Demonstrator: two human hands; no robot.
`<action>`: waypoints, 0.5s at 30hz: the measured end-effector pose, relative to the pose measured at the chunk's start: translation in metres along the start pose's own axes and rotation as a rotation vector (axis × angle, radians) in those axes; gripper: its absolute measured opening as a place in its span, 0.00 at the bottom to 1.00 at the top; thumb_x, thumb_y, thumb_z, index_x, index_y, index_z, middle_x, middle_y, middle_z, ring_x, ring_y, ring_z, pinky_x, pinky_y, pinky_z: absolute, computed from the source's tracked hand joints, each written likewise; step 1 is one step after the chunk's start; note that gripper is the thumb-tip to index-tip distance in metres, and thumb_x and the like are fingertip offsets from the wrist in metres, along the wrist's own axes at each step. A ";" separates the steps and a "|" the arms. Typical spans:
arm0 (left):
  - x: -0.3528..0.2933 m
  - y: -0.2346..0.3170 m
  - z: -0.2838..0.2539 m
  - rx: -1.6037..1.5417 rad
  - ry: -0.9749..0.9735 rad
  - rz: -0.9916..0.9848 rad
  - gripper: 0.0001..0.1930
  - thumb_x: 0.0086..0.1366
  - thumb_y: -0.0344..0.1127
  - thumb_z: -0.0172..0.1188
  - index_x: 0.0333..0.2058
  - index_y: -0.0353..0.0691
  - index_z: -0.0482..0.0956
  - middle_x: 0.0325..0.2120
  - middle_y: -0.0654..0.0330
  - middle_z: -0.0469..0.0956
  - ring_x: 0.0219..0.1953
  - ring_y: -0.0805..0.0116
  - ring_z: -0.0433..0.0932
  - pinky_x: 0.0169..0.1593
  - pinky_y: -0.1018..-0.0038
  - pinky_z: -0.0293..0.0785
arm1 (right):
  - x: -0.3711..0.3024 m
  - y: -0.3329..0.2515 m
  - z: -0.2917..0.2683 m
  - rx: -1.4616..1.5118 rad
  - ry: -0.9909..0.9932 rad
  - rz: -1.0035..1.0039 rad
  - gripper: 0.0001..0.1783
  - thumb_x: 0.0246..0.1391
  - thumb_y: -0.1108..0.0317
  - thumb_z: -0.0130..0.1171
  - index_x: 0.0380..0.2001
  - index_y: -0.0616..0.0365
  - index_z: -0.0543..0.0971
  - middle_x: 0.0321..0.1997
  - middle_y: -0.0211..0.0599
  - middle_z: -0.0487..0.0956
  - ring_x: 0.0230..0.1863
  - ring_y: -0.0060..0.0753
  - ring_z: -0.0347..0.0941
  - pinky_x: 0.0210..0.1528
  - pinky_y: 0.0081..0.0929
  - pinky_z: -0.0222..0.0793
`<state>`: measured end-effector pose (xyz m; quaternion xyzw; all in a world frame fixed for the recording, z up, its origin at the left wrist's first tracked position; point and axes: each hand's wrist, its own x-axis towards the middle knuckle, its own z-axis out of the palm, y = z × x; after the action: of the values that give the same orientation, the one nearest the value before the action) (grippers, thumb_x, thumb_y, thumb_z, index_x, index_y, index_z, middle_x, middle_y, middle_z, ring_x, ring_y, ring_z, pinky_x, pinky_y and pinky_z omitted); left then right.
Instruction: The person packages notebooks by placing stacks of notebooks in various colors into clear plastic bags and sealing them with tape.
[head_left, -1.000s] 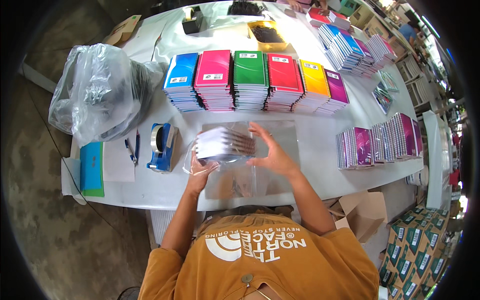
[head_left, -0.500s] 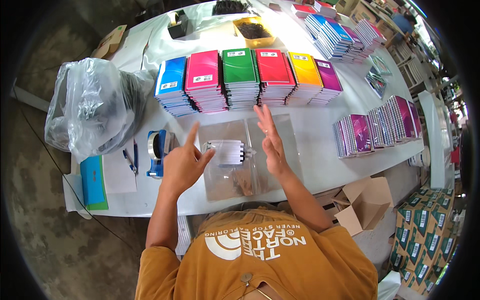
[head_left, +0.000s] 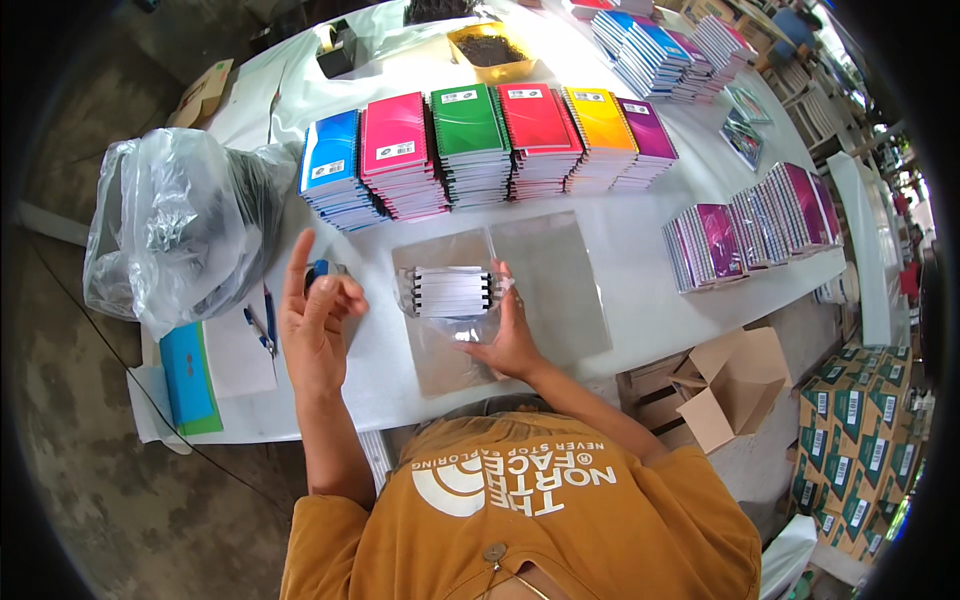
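A clear-wrapped pack (head_left: 450,292) shows layered white edges with black ends, probably small notebooks. My right hand (head_left: 512,335) grips its right end, thumb on the near side and fingers around the far corner. The pack is over a flat sheet (head_left: 550,285) of clear plastic on the table. To the left, my left hand (head_left: 318,330) is raised, index finger stretched out and the other fingers loosely curled, with nothing visible in it. Behind that hand sits a blue tape dispenser (head_left: 318,268), mostly hidden.
Colourful spiral notebook stacks (head_left: 470,130) form a row beyond the plastic sheet. Purple notebooks (head_left: 715,245) stand at right, and a clear plastic bag (head_left: 185,225) bulges at left. Blue-handled cutters (head_left: 262,330) lie on paper. An open carton (head_left: 735,385) is below the table's right edge.
My right hand has come down and closed on the pack's right end. My left hand has moved left, away from the pack, to in front of the tape dispenser.
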<state>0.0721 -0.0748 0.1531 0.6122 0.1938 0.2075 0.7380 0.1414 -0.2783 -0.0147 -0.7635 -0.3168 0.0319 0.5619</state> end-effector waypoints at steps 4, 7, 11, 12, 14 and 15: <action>0.008 -0.063 -0.021 0.127 -0.139 0.124 0.36 0.61 0.35 0.56 0.64 0.35 0.48 0.47 0.50 0.72 0.49 0.61 0.72 0.52 0.72 0.66 | 0.022 -0.015 0.015 0.256 0.109 -0.038 0.57 0.43 0.63 0.69 0.66 0.60 0.41 0.65 0.50 0.55 0.63 0.41 0.57 0.61 0.35 0.56; -0.002 -0.119 -0.013 0.197 -0.297 0.079 0.36 0.63 0.37 0.55 0.65 0.34 0.47 0.59 0.45 0.62 0.61 0.55 0.61 0.62 0.66 0.56 | 0.042 -0.031 0.021 0.360 0.272 0.119 0.44 0.48 0.63 0.65 0.64 0.58 0.53 0.57 0.50 0.68 0.52 0.41 0.68 0.53 0.33 0.65; -0.028 -0.143 0.019 0.543 -0.022 0.284 0.25 0.64 0.35 0.56 0.58 0.35 0.64 0.56 0.46 0.67 0.60 0.56 0.65 0.60 0.68 0.60 | 0.051 -0.030 0.026 0.328 0.384 0.181 0.33 0.54 0.69 0.57 0.61 0.61 0.59 0.51 0.49 0.73 0.47 0.39 0.72 0.51 0.30 0.66; -0.029 -0.147 0.020 0.616 0.033 0.388 0.23 0.64 0.34 0.55 0.57 0.35 0.66 0.55 0.46 0.68 0.59 0.56 0.66 0.59 0.68 0.60 | 0.052 -0.033 0.027 0.305 0.402 0.184 0.31 0.54 0.69 0.57 0.60 0.61 0.60 0.50 0.48 0.74 0.47 0.39 0.72 0.51 0.31 0.66; -0.028 -0.153 0.022 0.651 0.135 0.492 0.15 0.61 0.29 0.57 0.48 0.38 0.77 0.53 0.49 0.70 0.57 0.52 0.67 0.58 0.65 0.62 | 0.055 -0.035 0.028 0.271 0.421 0.187 0.29 0.55 0.69 0.55 0.59 0.61 0.61 0.48 0.48 0.75 0.47 0.39 0.73 0.51 0.31 0.66; -0.026 -0.148 0.022 0.758 0.106 0.565 0.15 0.60 0.28 0.58 0.46 0.40 0.78 0.52 0.51 0.71 0.57 0.52 0.66 0.58 0.64 0.61 | 0.055 -0.032 0.027 0.256 0.428 0.191 0.29 0.55 0.69 0.55 0.59 0.62 0.61 0.47 0.48 0.76 0.47 0.40 0.73 0.51 0.31 0.66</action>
<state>0.0720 -0.1316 0.0125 0.8556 0.1191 0.3456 0.3664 0.1599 -0.2216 0.0202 -0.7020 -0.1106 -0.0378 0.7025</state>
